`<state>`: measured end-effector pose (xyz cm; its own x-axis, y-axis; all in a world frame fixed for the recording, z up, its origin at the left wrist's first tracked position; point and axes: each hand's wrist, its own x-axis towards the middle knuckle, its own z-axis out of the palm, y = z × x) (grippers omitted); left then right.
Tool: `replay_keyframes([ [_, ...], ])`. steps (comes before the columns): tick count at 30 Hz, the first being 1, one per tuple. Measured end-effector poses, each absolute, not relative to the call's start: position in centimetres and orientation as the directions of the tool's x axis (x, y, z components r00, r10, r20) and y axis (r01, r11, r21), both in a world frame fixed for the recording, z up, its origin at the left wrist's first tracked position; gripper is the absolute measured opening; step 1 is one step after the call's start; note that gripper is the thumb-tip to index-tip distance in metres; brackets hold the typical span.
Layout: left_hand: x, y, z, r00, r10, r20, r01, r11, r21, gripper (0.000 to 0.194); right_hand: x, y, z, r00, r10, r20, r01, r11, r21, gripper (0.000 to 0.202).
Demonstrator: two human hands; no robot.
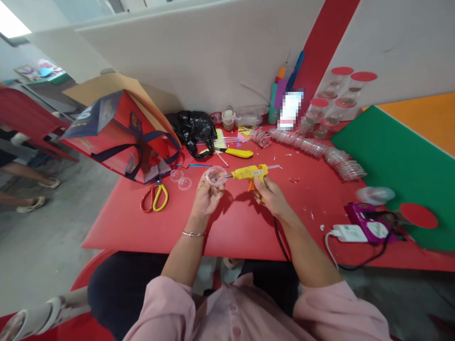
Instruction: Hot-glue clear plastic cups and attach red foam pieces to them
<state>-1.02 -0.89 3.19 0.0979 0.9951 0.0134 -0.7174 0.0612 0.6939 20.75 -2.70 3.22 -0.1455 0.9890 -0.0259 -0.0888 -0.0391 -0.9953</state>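
My left hand (pixel 208 196) holds up a small clear plastic cup (pixel 216 176), its round opening facing me. My right hand (pixel 270 195) is wrapped round the handle of a yellow hot glue gun (pixel 247 173) with an orange trigger. The gun's metal nozzle meets the cup's right rim in this view; whether it touches cannot be made out. A glue stick (pixel 274 166) pokes out of the gun's back end. Two clear plastic domes (pixel 180 180) lie left of my left hand, close to scissors (pixel 155 198) with one red and one yellow handle.
On the red table (pixel 159 232) lie a yellow utility knife (pixel 239 153), a black plastic bag (pixel 194 130) and nested clear cups (pixel 316 147). A red gift bag (pixel 121 137) stands left. At right are a purple power strip (pixel 373 222), a white charger (pixel 350 233) and a green board (pixel 398 170).
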Motion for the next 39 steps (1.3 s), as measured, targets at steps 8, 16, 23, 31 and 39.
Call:
replay_keyframes([
  [8,-0.9,-0.9,2.8,0.125,0.992,0.02,-0.707,0.075,0.703,0.034,20.7,-2.7,3.4,-0.122,0.992,-0.026,-0.093,-0.038,-0.995,0.045],
  [16,-0.9,-0.9,3.2,0.124,0.992,0.002,-0.723,0.089,0.685,0.029,20.8,-2.8,3.5,-0.147,0.989,-0.021,-0.055,-0.03,-0.998,0.046],
  [23,-0.6,-1.0,3.5,0.222,0.971,-0.09,-0.678,0.22,0.701,0.036,21.0,-2.9,3.8,-0.133,0.991,-0.017,-0.034,-0.022,-0.999,0.047],
  [31,-0.5,-0.8,3.6,0.233,0.953,-0.192,-0.669,0.3,0.68,0.048,20.9,-3.0,3.6,-0.117,0.993,0.013,0.054,0.019,-0.998,0.045],
  [39,-0.8,-0.8,3.8,0.175,0.968,-0.179,-0.729,0.249,0.637,0.047,20.9,-2.9,3.3,-0.127,0.992,0.014,0.021,0.017,-1.0,0.045],
])
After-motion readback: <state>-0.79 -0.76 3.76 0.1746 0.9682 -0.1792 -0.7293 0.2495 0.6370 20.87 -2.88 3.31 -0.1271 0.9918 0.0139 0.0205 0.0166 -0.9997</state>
